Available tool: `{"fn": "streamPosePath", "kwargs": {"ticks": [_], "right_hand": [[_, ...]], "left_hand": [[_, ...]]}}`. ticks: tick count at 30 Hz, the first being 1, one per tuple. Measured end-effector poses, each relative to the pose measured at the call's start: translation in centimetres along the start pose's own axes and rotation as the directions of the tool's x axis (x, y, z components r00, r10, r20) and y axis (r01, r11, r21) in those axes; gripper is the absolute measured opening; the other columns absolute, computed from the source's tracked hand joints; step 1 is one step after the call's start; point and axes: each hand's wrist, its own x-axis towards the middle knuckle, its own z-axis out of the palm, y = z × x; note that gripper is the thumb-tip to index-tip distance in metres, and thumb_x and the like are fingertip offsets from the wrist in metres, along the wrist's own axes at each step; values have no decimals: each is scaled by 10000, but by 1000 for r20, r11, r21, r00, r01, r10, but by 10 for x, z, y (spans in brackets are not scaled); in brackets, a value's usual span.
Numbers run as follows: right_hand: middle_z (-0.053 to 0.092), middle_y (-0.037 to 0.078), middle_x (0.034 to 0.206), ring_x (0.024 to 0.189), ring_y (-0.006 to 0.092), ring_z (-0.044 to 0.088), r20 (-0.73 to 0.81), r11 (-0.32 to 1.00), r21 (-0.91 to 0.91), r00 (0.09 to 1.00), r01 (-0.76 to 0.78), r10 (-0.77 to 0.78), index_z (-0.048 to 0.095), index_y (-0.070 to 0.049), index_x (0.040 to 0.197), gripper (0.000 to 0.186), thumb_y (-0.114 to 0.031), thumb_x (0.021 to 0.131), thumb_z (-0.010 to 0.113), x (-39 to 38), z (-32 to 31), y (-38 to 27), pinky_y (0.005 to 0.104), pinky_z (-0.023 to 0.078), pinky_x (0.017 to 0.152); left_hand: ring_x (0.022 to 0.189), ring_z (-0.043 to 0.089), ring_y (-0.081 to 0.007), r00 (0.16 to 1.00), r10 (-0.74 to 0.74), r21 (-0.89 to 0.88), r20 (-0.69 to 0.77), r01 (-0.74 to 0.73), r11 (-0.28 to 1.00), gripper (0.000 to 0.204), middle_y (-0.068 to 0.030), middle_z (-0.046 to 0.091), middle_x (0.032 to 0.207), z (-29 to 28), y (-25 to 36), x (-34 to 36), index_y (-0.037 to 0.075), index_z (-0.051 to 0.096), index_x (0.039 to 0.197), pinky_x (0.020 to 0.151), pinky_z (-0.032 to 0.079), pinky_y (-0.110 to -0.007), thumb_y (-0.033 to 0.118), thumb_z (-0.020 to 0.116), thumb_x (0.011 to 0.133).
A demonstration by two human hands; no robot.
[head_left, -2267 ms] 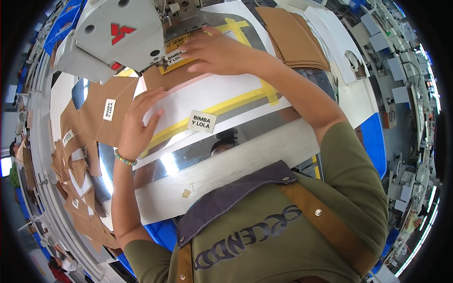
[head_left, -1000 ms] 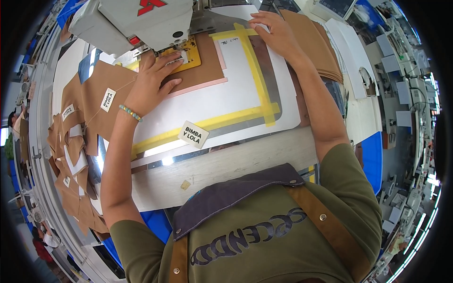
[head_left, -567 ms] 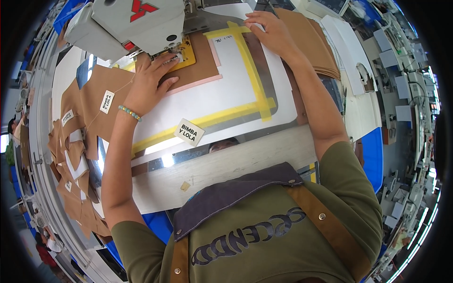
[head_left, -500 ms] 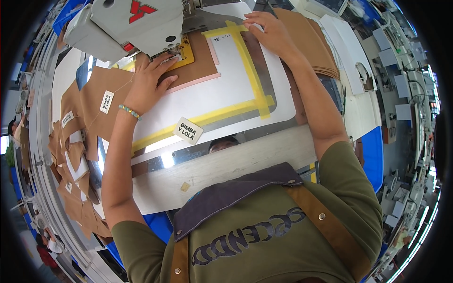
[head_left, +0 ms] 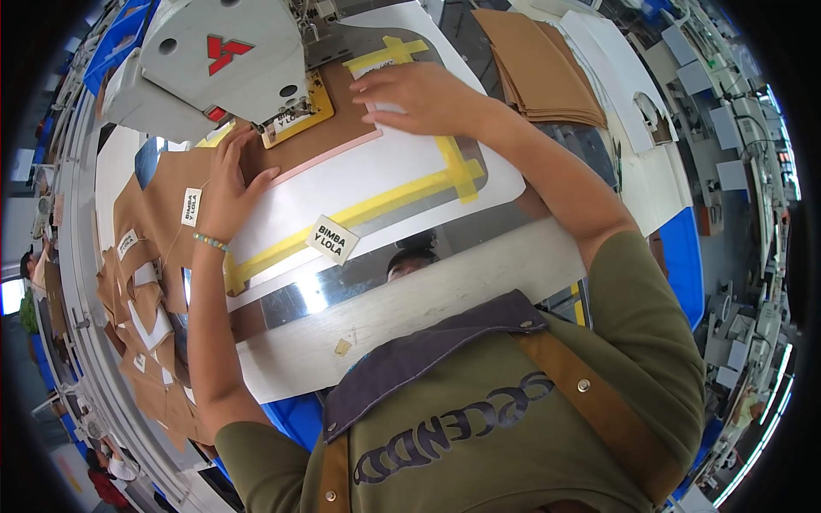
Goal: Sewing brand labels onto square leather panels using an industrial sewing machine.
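A brown panel point(head_left: 346, 122) with pink edging lies on a white sheet point(head_left: 359, 171) bordered with yellow tape point(head_left: 342, 214), under the head of a grey-white sewing machine point(head_left: 231, 60). A yellow frame point(head_left: 321, 96) sits on the panel around a small white label point(head_left: 287, 125) with dark print. My left hand point(head_left: 231, 184) rests at the panel's near left edge, thumb and fingers apart. Across the panel's right edge lies my right hand point(head_left: 419, 101), its fingers stretched out flat and its palm side hidden. Near the front tape is a loose white label point(head_left: 332, 239).
Brown pieces with white labels point(head_left: 141, 299) heap at the left. Stacked brown sheets point(head_left: 543, 73) and white card point(head_left: 611, 68) lie at the far right. Blue bins point(head_left: 682, 265) flank the table, whose pale front edge point(head_left: 428, 316) runs before me.
My right hand has come left and nearer, from the tape corner onto the panel's edge. My left hand has drawn back from the yellow frame, exposing the label there. The view has shifted slightly.
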Motion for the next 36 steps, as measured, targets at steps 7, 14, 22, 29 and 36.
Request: {"fn": "streamPosePath", "kwargs": {"ticks": [7, 14, 22, 29, 36], "right_hand": [[733, 82, 1212, 1130, 286, 715, 220, 972, -188, 971, 139, -96, 766, -60, 1143, 310, -335, 1030, 676, 17, 18, -10, 406, 594, 959], [742, 63, 1226, 1155, 233, 712, 204, 975, -188, 975, 122, -83, 746, -60, 1191, 318, -313, 1000, 724, 2, 11, -14, 357, 595, 958], [674, -1, 1021, 1035, 173, 671, 90, 856, -407, 947, 317, -308, 725, -100, 1009, 132, -173, 901, 745, -14, 11, -23, 335, 583, 836], [697, -5, 1023, 1004, 174, 687, 63, 863, -375, 938, 338, -340, 741, -94, 978, 102, -143, 889, 755, -23, 5, -24, 332, 585, 819], [745, 3, 983, 979, 190, 727, -135, 955, -191, 958, 225, -253, 765, -92, 942, 169, -257, 969, 742, -52, -26, -38, 332, 604, 823]], "left_hand": [[1434, 527, -345, 996, 74, -16, 41, -74, 997, 566, -121, 577, 1539, -13, -18, -8, 53, 690, 1412, 1181, 450, -438, 214, 849, 893], [1085, 691, -295, 953, 283, 259, -106, -248, 933, 282, -82, 736, 1160, -1, -10, -5, 33, 785, 1189, 944, 564, -410, 91, 791, 914], [822, 647, -255, 855, 507, 365, -112, -439, 821, 146, -57, 639, 919, 16, 32, -3, 42, 742, 976, 737, 562, -403, 42, 803, 843], [852, 655, -255, 827, 562, 428, -22, -501, 752, 213, -61, 640, 987, 11, 28, -16, 62, 739, 1062, 754, 562, -400, 13, 716, 856], [958, 686, -312, 944, 330, 632, 11, -263, 729, 243, -98, 658, 1075, -39, -55, -69, 80, 744, 1158, 808, 569, -431, 48, 670, 929]]}}
